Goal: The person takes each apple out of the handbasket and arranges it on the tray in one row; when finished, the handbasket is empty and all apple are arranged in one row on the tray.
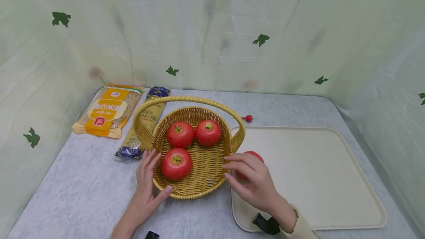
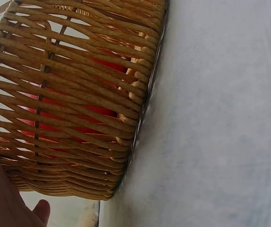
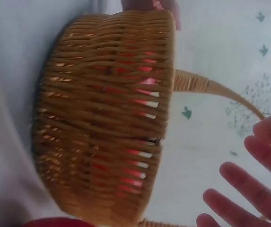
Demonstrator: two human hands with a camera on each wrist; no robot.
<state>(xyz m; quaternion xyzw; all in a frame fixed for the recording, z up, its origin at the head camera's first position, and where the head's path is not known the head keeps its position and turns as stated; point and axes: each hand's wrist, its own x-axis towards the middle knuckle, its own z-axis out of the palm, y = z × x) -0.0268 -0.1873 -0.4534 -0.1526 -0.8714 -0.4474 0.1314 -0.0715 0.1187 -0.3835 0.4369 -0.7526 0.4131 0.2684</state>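
Observation:
A woven wicker basket with a tall arched handle stands on the table, holding three red apples. My left hand rests against its left side, fingers fairly straight along the outer wall and thumb by the front rim. Over at the right rim is my right hand, its fingers loosely spread and nothing held. In the right wrist view those fingers appear apart from the basket's wall. Another red, round fruit lies behind the right hand on the tray, mostly hidden.
A cream tray takes up the right of the table, close beside the basket. Left of the basket lie a yellow spaghetti packet and an orange-and-clear food bag. A red wrapped lollipop sits behind the tray. Patterned curtains surround the table.

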